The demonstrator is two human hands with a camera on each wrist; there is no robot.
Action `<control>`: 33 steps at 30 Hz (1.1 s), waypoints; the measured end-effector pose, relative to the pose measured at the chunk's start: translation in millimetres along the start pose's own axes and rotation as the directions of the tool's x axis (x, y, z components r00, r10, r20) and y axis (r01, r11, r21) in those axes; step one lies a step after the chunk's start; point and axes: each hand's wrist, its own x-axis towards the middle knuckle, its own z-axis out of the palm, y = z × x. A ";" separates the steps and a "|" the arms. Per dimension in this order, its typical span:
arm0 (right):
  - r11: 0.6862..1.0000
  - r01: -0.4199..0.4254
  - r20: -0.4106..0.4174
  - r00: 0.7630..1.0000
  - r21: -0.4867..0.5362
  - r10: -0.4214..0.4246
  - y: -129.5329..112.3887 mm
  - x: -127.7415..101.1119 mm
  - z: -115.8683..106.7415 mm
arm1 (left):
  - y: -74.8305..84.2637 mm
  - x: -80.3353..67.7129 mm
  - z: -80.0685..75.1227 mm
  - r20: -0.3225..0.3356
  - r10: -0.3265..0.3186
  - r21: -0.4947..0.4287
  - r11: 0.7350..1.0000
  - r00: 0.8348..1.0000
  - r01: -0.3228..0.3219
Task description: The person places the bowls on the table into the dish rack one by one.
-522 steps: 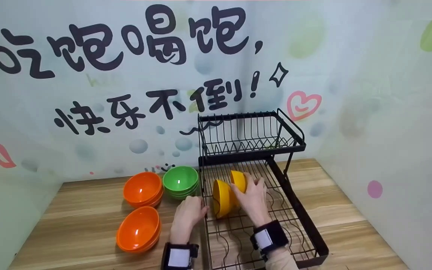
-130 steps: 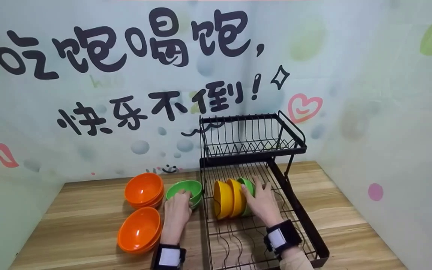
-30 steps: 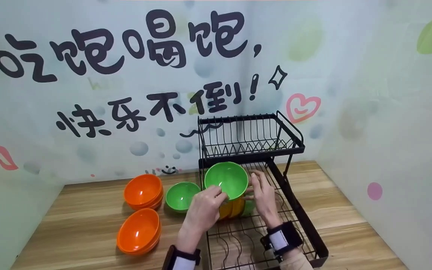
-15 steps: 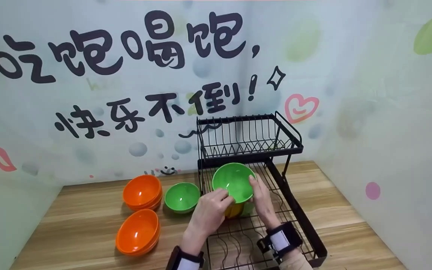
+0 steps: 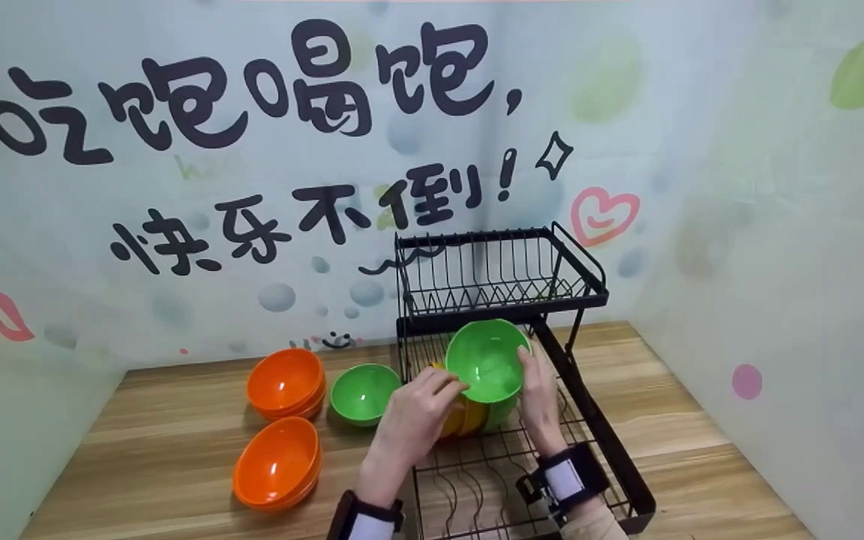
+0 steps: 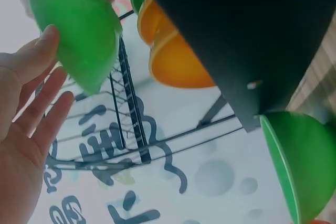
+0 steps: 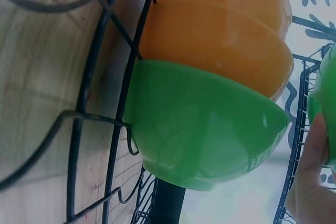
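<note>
My right hand (image 5: 541,397) holds a green bowl (image 5: 488,360) by its right side, raised over the dish rack (image 5: 610,435) with its inside facing me. My left hand (image 5: 417,412) is at the bowl's lower left rim. In the left wrist view its fingers (image 6: 44,100) are spread and loose, and the thumb overlaps the bowl. Below, two yellow bowls (image 7: 210,40) stand on edge in the rack's lower tier, with a green bowl (image 7: 205,124) beside them, partly hidden in the head view. Another green bowl (image 5: 364,394) sits upright on the table left of the rack.
Two stacks of orange bowls, a rear stack (image 5: 286,379) and a front stack (image 5: 277,461), stand on the wooden table at the left. The rack's upper tier (image 5: 507,304) rises behind the hands. A printed wall closes the back.
Over the last second the raised green bowl moved right, from the left hand's grip into the right hand's. Earlier, a green bowl joined the yellow ones in the rack and the green stack shrank.
</note>
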 end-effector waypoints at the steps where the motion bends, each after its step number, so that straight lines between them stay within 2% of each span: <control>1: 1.000 0.005 -0.015 1.000 0.000 -0.005 0.2 0.2 -0.4 | -2.2 -1.2 -0.5 0.003 -0.016 0.000 1.000 1.000 0.016; 4: 1.000 0.013 -0.061 0.998 0.000 -0.012 0.8 1.8 -1.5 | -8.9 -5.5 -1.7 0.033 -0.086 0.007 0.996 0.996 0.086; 7: 1.000 0.005 -0.102 0.995 -0.004 -0.006 0.5 2.1 -2.8 | -14.7 -10.1 -3.3 0.065 -0.163 0.030 0.986 0.985 0.161; 14: 1.000 -0.028 -0.169 0.985 0.009 0.029 -1.0 3.0 -6.6 | -25.3 -19.4 -7.0 0.143 -0.325 0.094 0.945 0.935 0.314; 17: 0.999 -0.047 -0.186 0.981 0.016 0.049 -2.2 3.0 -8.4 | -28.6 -23.3 -7.3 0.183 -0.391 0.125 0.919 0.902 0.374; 23: 0.997 -0.068 -0.224 0.972 0.044 0.077 -2.5 5.1 -12.1 | -33.4 -30.3 -5.0 0.285 -0.522 0.163 0.853 0.804 0.496; 26: 0.997 -0.062 -0.259 0.963 0.047 0.072 -2.5 6.0 -12.9 | -35.3 -34.6 -2.0 0.313 -0.553 0.172 0.832 0.772 0.527; 29: 0.998 -0.046 -0.310 0.949 0.037 0.055 -2.2 7.3 -13.0 | -36.3 -39.1 0.5 0.322 -0.567 0.178 0.823 0.758 0.540; 33: 1.000 -0.024 -0.380 0.924 0.007 0.025 -1.2 9.4 -12.1 | -36.6 -44.4 1.6 0.311 -0.559 0.187 0.829 0.768 0.528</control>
